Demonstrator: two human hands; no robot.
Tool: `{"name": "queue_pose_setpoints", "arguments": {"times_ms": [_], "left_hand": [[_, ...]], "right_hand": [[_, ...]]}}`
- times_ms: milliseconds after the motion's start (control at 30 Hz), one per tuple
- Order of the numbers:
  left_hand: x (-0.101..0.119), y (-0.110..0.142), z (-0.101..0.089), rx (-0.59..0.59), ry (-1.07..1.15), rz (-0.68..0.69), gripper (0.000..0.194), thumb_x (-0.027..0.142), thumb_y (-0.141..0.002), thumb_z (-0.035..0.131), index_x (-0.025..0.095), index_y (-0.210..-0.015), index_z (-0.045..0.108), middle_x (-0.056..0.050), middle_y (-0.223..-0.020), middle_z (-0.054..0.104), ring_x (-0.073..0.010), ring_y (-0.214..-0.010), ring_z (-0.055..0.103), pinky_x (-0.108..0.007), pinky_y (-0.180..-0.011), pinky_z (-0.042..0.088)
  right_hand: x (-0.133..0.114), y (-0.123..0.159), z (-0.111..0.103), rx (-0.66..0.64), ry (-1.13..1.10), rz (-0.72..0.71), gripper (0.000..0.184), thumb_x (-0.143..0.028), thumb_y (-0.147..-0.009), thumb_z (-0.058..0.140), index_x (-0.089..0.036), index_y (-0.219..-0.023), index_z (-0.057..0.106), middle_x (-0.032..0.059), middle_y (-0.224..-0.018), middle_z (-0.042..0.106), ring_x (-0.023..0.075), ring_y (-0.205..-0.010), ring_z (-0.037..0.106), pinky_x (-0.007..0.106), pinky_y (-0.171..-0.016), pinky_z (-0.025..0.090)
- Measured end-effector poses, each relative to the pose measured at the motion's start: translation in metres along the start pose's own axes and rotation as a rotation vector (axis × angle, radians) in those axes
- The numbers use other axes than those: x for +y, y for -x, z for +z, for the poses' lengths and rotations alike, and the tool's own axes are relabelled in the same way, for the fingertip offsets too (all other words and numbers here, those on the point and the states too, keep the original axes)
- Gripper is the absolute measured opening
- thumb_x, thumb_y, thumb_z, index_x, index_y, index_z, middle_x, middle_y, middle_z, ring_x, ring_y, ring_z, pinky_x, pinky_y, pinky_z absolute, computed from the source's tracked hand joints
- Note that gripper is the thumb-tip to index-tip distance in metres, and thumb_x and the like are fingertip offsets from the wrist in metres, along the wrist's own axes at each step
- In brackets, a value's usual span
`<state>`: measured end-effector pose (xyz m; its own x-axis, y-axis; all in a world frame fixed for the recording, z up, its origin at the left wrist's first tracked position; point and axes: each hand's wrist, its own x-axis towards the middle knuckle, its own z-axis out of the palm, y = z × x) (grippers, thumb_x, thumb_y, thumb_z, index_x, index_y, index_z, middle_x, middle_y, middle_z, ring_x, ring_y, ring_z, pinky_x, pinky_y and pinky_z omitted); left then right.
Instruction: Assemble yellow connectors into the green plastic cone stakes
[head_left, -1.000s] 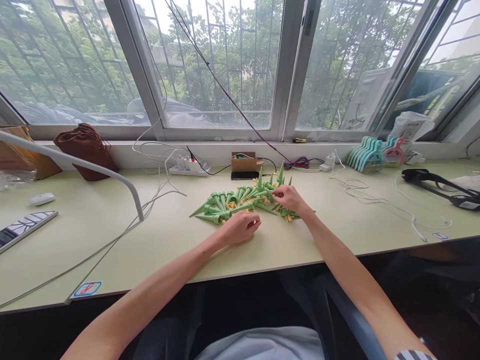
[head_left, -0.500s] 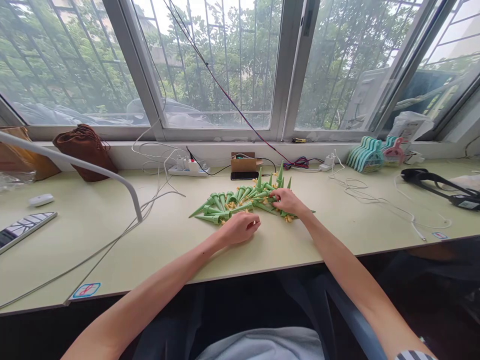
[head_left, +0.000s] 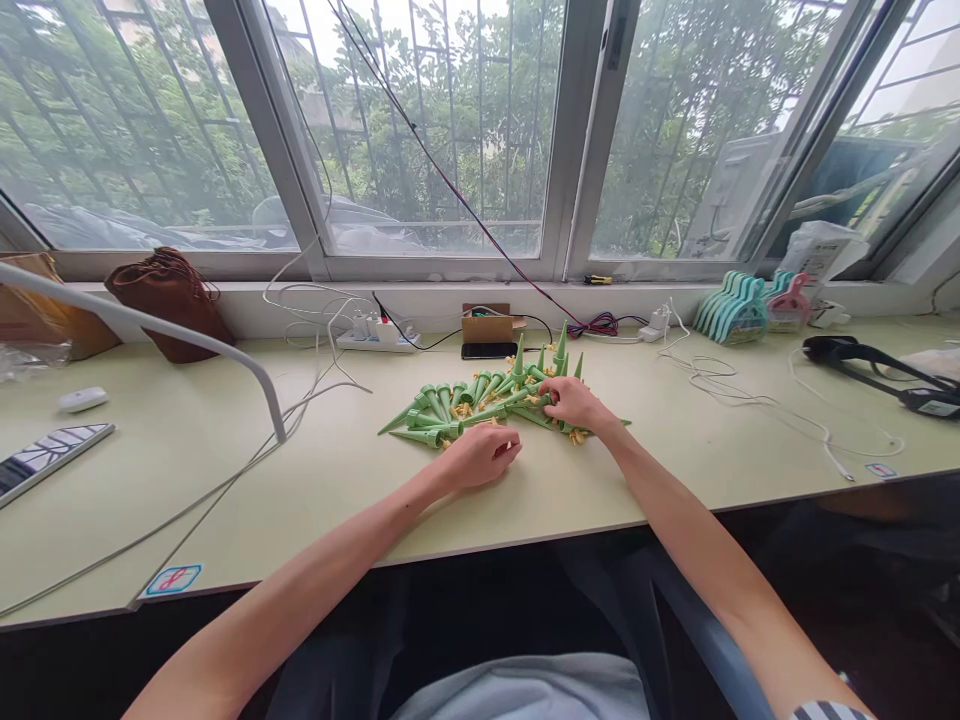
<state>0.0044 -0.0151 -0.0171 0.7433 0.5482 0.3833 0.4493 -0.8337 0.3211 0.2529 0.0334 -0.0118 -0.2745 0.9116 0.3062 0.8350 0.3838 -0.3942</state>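
A heap of green plastic plant-watering spikes (head_left: 431,402) lies on the table, with small yellow valve pieces (head_left: 576,436) scattered among them. Several spikes stand point up at the back of the heap, such as one upright spike (head_left: 561,348). My left hand (head_left: 484,455) rests on the table at the heap's near edge, its fingers curled in; whatever is inside them is hidden. Over the right part of the heap, my right hand (head_left: 571,400) reaches in with bent fingers closed together among the spikes. The fingertips cover what they grip.
Behind the heap are a black phone (head_left: 489,351), a small cardboard box (head_left: 486,325) and a power strip (head_left: 379,343). White cables (head_left: 720,385) lie to the right, near black goggles-like gear (head_left: 862,360). A grey lamp arm (head_left: 255,375) and brown pouch (head_left: 172,305) stand left.
My right hand has shifted very slightly at the heap, and a green spike beside its fingertips lies a little differently. My left hand has stayed in place.
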Motion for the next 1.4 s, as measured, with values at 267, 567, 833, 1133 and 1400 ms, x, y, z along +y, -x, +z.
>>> {"name": "queue_pose_setpoints", "arguments": {"times_ms": [267,567,833,1133,1400], "left_hand": [[0.0,0.0,0.0,-0.01,-0.005,0.002,0.023,0.02,-0.092,0.049,0.018,-0.072,0.059,0.001,-0.062,0.052,-0.0124,-0.06,0.045,-0.025,-0.063,0.035],[0.002,0.0,-0.002,-0.011,0.012,0.004,0.023,0.02,-0.092,0.048,0.018,-0.072,0.06,0.001,-0.063,0.053,-0.0128,-0.06,0.046,-0.025,-0.062,0.035],[0.003,0.0,-0.003,-0.023,0.004,-0.004,0.024,0.02,-0.093,0.047,0.018,-0.072,0.06,0.0,-0.064,0.054,-0.0129,-0.062,0.047,-0.025,-0.063,0.035],[0.004,0.002,-0.004,-0.034,-0.001,-0.046,0.022,0.019,-0.092,0.049,0.018,-0.073,0.061,0.0,-0.065,0.056,-0.0121,-0.061,0.046,-0.024,-0.063,0.035],[-0.001,0.004,-0.002,-0.026,-0.003,-0.038,0.022,0.019,-0.091,0.05,0.018,-0.071,0.059,0.001,-0.062,0.054,-0.0115,-0.059,0.045,-0.024,-0.062,0.035]], "right_hand": [[-0.001,0.001,-0.004,-0.012,-0.048,-0.008,0.025,-0.013,-0.068,0.059,-0.016,-0.09,0.071,-0.0009,-0.069,0.058,0.0127,-0.066,0.051,0.023,-0.062,0.036],[0.013,0.007,-0.033,0.055,-0.165,-0.006,0.022,-0.036,-0.077,0.064,-0.015,-0.073,0.068,0.0005,-0.064,0.06,0.0129,-0.063,0.052,0.025,-0.061,0.039],[0.013,0.014,-0.043,-0.231,-0.273,0.046,0.043,-0.053,-0.063,0.079,-0.016,-0.084,0.073,0.0005,-0.07,0.062,0.0129,-0.064,0.053,0.023,-0.056,0.038],[0.011,0.012,-0.041,-0.38,-0.235,0.042,0.05,-0.047,-0.053,0.086,-0.02,-0.093,0.072,-0.0003,-0.081,0.067,0.0131,-0.068,0.056,0.023,-0.058,0.038],[0.008,0.009,-0.033,-0.374,-0.269,0.032,0.045,-0.041,-0.053,0.086,-0.019,-0.09,0.072,0.0008,-0.078,0.067,0.015,-0.069,0.058,0.024,-0.057,0.04]]}}
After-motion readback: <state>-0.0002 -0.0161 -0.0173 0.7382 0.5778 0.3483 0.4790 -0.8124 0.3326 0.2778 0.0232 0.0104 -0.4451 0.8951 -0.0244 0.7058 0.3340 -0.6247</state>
